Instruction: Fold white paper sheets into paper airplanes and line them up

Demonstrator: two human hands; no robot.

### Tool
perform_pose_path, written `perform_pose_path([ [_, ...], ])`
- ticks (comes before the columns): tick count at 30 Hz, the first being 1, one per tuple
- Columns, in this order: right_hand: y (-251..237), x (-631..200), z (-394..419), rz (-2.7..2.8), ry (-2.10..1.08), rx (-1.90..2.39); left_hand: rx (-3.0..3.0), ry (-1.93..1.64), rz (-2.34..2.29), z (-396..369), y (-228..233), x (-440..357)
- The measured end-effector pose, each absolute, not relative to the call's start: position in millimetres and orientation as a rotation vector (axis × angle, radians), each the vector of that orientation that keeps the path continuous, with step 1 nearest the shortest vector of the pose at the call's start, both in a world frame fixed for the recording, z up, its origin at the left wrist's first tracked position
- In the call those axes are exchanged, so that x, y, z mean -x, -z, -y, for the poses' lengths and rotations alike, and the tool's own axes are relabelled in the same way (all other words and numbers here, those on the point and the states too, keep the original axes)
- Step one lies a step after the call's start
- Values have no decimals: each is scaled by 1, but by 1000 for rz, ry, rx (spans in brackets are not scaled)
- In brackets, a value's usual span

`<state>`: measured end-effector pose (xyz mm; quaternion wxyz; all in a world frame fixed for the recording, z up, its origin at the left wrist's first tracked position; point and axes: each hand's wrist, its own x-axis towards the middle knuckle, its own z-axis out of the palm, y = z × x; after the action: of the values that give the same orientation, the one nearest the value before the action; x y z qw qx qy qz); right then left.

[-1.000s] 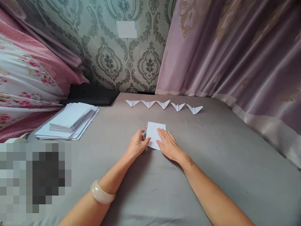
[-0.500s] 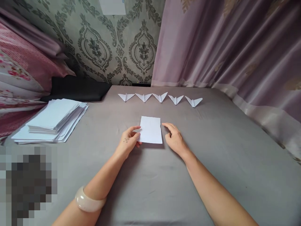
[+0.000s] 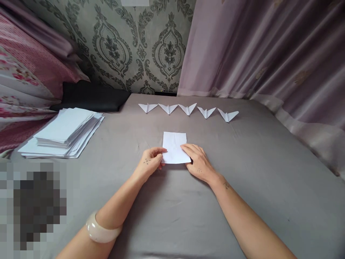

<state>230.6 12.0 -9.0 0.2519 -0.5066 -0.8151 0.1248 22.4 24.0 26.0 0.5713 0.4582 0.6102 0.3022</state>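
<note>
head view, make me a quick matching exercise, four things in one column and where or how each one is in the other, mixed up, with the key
1. white paper sheet
2. folded paper planes
3. paper stack
4. bangle

A. piled at the picture's left
B. around the left forearm
C. between left hand and right hand
D. lined up in a row

Pairs: 1-C, 2-D, 3-A, 4-B

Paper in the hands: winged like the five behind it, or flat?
Roughly flat: the paper shows a four-cornered outline and no raised wings. Cannot tell whether it's doubled.
</note>
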Motion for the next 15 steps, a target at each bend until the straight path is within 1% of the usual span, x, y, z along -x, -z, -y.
perform_pose_path([
  [4,8,-231,-11,2285,-262,1366,-1285,-651,-1433,-28,-16,-11],
  [8,6,-230,-8,2310,-192,1307,-1961,-753,-1390,-29,-3,5],
  [10,5,-228,-6,2324,-164,1251,-2210,-733,-1305,-28,0,9],
  [15,-2,-223,-2,2323,-198,1102,-2367,-637,-1164,-27,-1,9],
])
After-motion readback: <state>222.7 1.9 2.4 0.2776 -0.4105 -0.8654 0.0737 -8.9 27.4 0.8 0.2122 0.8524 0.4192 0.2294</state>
